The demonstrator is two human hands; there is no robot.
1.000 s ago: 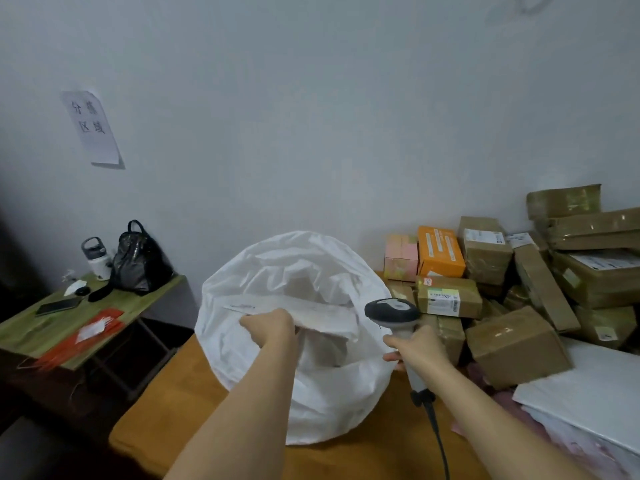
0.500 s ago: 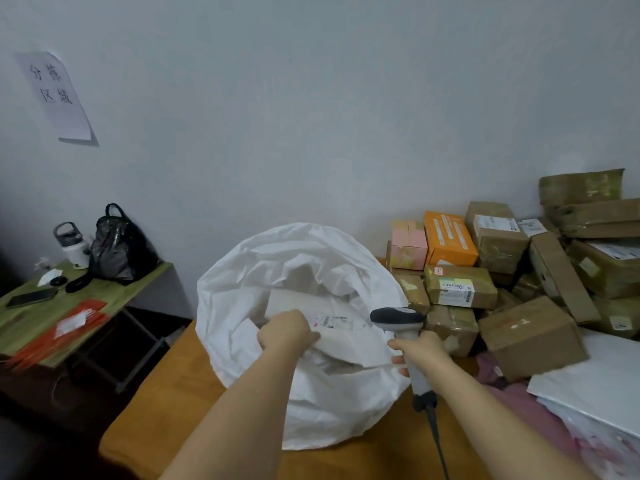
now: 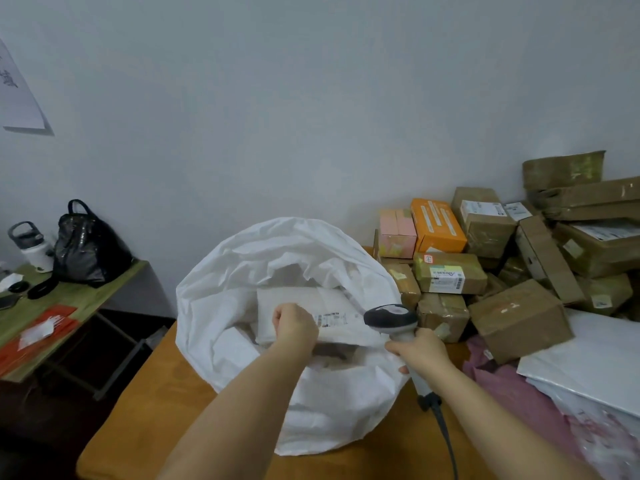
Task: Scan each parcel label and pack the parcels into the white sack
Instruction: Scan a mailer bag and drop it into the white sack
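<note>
On the far left a green side table (image 3: 86, 299) carries a black bag (image 3: 86, 247), a bottle (image 3: 31, 245) and some red envelopes (image 3: 34, 334). In the middle, a white sack (image 3: 242, 306) stands open on the wooden table (image 3: 166, 403). The left hand (image 3: 294, 325) reaches into its mouth, fingers curled tight on the near edge of a flat white parcel (image 3: 332, 306), which lies inside the sack with its label (image 3: 334, 319) facing up. Just right of it, the right hand (image 3: 420, 351) is wrapped around the handle of a scanner (image 3: 391, 318); the scanner's head hangs over the sack's right rim, close to the label. Its cable (image 3: 446, 441) trails toward the camera. Farther right, brown boxes (image 3: 519, 320) are heaped against the wall, with an orange box (image 3: 438, 225) and a pink box (image 3: 396, 233) among them. White and pink mailer bags (image 3: 588, 368) lie at the right edge.
</note>
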